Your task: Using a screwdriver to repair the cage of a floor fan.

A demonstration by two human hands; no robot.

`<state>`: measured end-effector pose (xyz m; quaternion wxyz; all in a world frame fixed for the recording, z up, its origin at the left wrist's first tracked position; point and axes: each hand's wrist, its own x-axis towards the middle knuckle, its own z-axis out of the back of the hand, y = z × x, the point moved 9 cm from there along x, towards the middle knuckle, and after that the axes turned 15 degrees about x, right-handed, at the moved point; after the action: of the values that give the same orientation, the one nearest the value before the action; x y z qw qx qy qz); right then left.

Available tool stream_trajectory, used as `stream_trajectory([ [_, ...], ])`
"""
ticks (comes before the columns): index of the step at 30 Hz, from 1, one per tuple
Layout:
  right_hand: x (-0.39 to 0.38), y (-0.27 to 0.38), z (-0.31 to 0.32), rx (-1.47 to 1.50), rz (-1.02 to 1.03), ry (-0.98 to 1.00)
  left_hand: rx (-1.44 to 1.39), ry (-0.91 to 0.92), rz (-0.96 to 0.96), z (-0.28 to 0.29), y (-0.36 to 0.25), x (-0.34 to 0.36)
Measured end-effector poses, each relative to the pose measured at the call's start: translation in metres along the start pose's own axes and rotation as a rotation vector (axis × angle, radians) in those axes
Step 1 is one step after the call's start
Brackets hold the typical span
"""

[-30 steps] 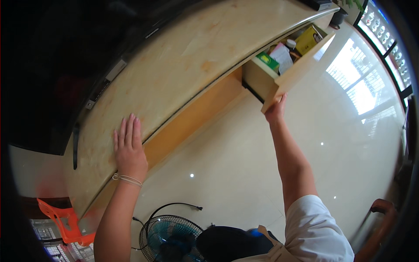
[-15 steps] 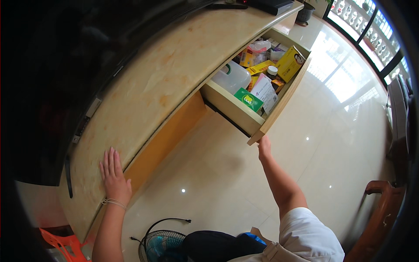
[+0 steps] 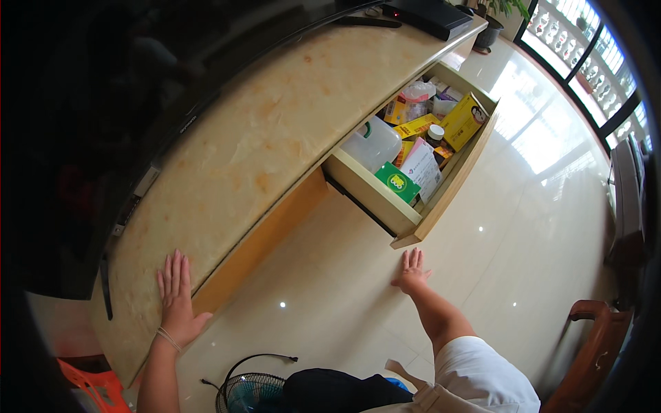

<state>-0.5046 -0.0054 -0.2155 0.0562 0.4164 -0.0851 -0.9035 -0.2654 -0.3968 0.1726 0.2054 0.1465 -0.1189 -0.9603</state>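
A wooden drawer [image 3: 372, 197] stands pulled out from the marble-topped TV cabinet [image 3: 255, 148]. Inside it lie a green box [image 3: 398, 182], a white paper slip [image 3: 421, 167], a clear plastic container [image 3: 372, 143], a small bottle with a white cap [image 3: 435, 133], a yellow box [image 3: 464, 122] and several other packets. My right hand [image 3: 412, 272] is just below the drawer's near front corner, fingers spread, holding nothing and apart from it. Flat on the cabinet top near its front edge rests my left hand [image 3: 177, 296], fingers stretched out.
A large black television [image 3: 103, 138] stands along the cabinet's back. A black set-top box [image 3: 427, 19] sits at its far end, by a potted plant [image 3: 487, 34]. Below me are a fan [image 3: 251, 394] and an orange plastic stool [image 3: 93, 385]; a wooden chair [image 3: 595, 351] is at right.
My right hand has let go of the drawer's front corner and moved down from it, its fingers spreading. My left hand stays on the cabinet top. The view has shifted slightly.
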Motion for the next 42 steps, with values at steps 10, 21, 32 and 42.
stream_trajectory([
  [10, 0.017, 0.003, -0.008, -0.189, -0.036, 0.001, -0.020, 0.045, -0.014, -0.003, 0.002, -0.001],
  [21, 0.016, 0.000, -0.006, -0.148, -0.026, -0.055, -0.054, 0.091, -0.027, -0.010, 0.010, 0.002],
  [32, 0.015, 0.000, 0.015, 0.244, 0.001, -0.042, -0.026, 0.078, -0.009, -0.010, 0.011, 0.002],
  [42, -0.049, 0.059, 0.136, 1.614, 0.874, -0.419, -0.034, 0.054, -0.008, -0.002, -0.011, -0.011],
])
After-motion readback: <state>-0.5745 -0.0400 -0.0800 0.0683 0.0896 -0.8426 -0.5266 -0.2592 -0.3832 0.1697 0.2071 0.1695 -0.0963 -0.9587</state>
